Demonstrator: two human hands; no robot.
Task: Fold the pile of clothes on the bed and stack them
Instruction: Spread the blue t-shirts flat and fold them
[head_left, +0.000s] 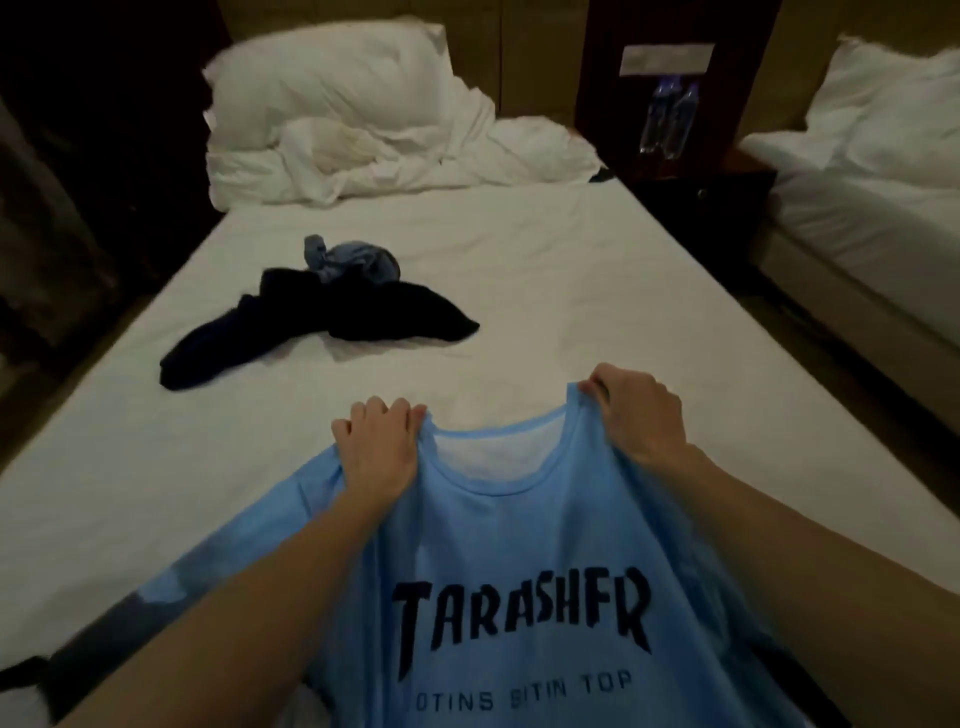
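1. I have one view only, the head camera, worn high and close over the hands.
2. It faces forward and down along the bed (519, 270) toward the pillow (332, 78).

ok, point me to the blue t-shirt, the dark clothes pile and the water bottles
blue t-shirt (519, 545): head view, chest panel above the print.
dark clothes pile (363, 306): head view, black garment at the pile's middle.
water bottles (670, 117): head view, body of the bottles on the nightstand.
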